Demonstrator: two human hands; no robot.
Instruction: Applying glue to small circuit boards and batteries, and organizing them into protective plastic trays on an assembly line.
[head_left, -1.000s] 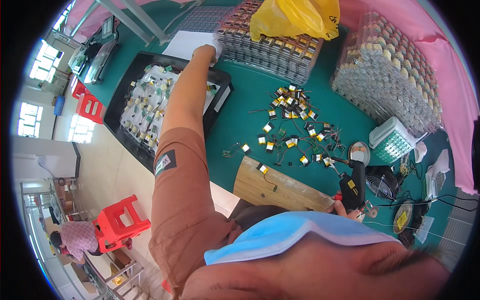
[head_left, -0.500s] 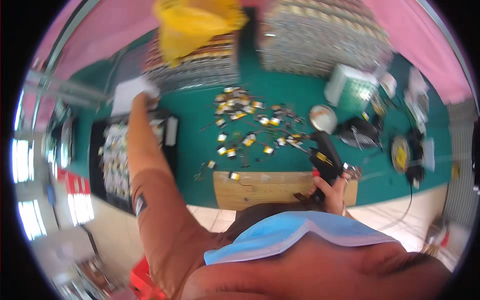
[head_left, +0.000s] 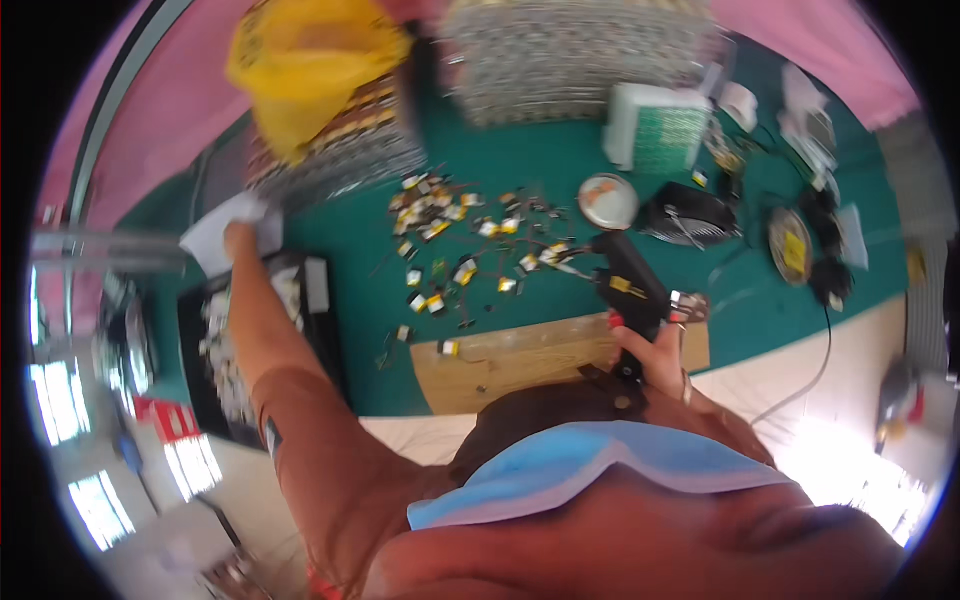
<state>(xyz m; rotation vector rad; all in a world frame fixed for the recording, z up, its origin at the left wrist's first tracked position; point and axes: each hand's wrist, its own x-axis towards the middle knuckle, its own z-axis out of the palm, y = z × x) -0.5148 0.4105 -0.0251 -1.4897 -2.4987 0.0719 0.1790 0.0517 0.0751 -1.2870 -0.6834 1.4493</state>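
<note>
My right hand (head_left: 655, 355) is wrapped round the handle of a black pistol-shaped tool (head_left: 635, 285) with a yellow label and a red trigger. A shiny metal part (head_left: 688, 307) shows at the tool's right side. My left arm reaches to the far left, where my left hand (head_left: 240, 240) is at a white sheet (head_left: 208, 238). Its fingers are blurred, so their grip is unclear. Below that hand sits a black tray (head_left: 325, 330) filled with many small pale pieces (head_left: 225, 345). Small white-and-yellow parts with wires (head_left: 435, 205) lie scattered mid-table.
A wooden board (head_left: 480, 375) lies along the front edge of the green table (head_left: 365, 370). Behind are tall stacks of trays (head_left: 580, 60) and a yellow bag (head_left: 315, 60). To the right are a round dish (head_left: 608, 202), a white-green box (head_left: 660, 130), a black case (head_left: 690, 213) and cables.
The whole view has shifted, so the table's things appear farther left. My left hand remains at the white sheet, which looks slightly turned. My right hand still holds the black tool.
</note>
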